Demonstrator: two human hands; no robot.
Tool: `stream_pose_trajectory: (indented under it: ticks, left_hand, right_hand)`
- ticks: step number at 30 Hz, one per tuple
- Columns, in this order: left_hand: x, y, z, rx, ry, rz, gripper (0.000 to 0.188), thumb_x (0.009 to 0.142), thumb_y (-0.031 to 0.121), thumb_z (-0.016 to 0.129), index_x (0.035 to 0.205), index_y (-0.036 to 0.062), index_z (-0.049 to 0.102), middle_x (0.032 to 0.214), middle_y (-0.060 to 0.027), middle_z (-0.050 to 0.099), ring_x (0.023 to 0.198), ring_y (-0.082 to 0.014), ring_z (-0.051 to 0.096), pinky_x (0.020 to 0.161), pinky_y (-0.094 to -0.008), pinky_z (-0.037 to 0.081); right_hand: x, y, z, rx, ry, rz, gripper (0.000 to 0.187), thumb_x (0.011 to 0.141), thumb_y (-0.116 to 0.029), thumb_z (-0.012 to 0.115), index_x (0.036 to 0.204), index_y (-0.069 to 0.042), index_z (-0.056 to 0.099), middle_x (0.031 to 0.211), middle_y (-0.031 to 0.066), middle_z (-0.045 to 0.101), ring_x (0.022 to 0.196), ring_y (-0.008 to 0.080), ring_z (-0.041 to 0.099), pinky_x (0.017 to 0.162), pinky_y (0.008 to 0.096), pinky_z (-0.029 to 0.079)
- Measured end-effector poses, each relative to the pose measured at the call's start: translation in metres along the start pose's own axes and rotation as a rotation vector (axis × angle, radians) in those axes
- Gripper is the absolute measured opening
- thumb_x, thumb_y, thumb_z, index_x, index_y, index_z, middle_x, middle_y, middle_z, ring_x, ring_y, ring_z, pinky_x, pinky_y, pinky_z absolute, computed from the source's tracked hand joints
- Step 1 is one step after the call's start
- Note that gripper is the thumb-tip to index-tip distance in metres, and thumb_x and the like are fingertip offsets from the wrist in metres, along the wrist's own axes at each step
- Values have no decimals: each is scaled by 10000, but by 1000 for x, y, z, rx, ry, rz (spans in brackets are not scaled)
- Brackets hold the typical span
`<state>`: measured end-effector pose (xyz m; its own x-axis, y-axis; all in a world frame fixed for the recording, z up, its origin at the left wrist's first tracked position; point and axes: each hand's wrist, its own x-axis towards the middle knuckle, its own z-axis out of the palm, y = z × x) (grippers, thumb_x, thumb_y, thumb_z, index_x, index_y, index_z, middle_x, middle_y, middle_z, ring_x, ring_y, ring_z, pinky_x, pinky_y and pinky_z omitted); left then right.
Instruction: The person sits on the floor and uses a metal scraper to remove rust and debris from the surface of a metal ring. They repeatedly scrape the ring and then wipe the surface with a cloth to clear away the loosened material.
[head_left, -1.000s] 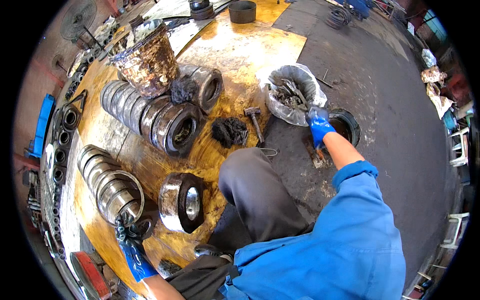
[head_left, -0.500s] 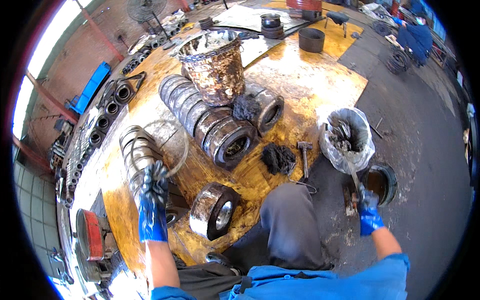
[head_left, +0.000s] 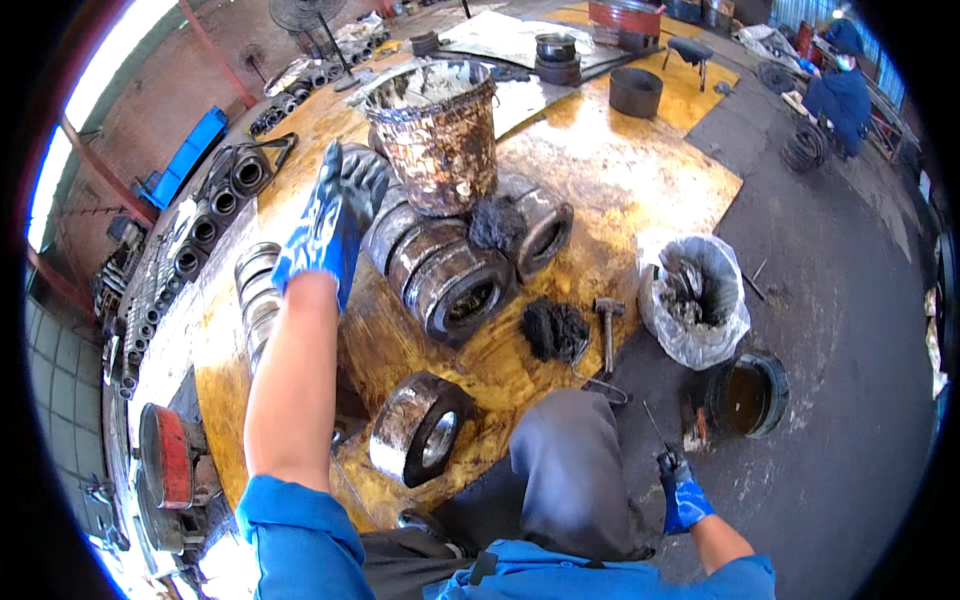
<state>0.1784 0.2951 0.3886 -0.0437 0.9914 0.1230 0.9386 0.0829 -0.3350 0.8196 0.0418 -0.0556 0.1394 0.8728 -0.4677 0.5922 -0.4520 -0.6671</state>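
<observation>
My left hand [head_left: 340, 205], in a blue glove with grey-smeared fingers, reaches forward beside the grease-caked bucket [head_left: 435, 140]. Its fingers are stretched out over the far part of a row of greasy metal rings [head_left: 425, 255], and I see nothing in them. Low on the right, my right hand [head_left: 680, 492], gloved the same way, is closed round the dark handle of a thin, screwdriver-like rod [head_left: 655, 425] pointing up and away. Beyond that hand is a round black tub of brown liquid [head_left: 755, 397]. A single thick metal ring [head_left: 420, 430] lies before my knee.
A hammer [head_left: 608, 330] and a black fibrous wad [head_left: 553, 328] lie right of the rings. A plastic-lined bin [head_left: 692, 300] stands beyond the tub. More rings [head_left: 258, 300] line up at left. A person in dark blue [head_left: 838, 105] is at the far right.
My left hand has moved forward and up toward the bucket; the thin hoop it held is out of sight. My right hand has drawn back toward me from the tub and bin, now with the thin rod.
</observation>
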Motion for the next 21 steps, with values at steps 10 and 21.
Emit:
stream_pose_trajectory:
  ticks: [10, 21]
  left_hand:
    - [-243, 18, 150, -2814, 221, -695, 497, 1020, 366, 364, 1434, 102, 441, 1529, -121, 385, 1406, -330, 362, 1136, -516, 302]
    - [-345, 21, 123, -3041, 367, -472, 829, 873, 657, 406, 1466, 77, 388, 1574, -152, 286, 1444, -363, 253, 1152, -601, 155]
  right_hand:
    - [22, -119, -2, 675, -451, -91, 423, 990, -399, 525, 1248, -70, 589, 1161, 83, 671, 1031, 173, 616, 825, 321, 483]
    - [140, -68, 63, 366, -151, -67, 178, 965, -277, 534, 967, -118, 615, 809, 55, 614, 688, 199, 569, 587, 353, 448]
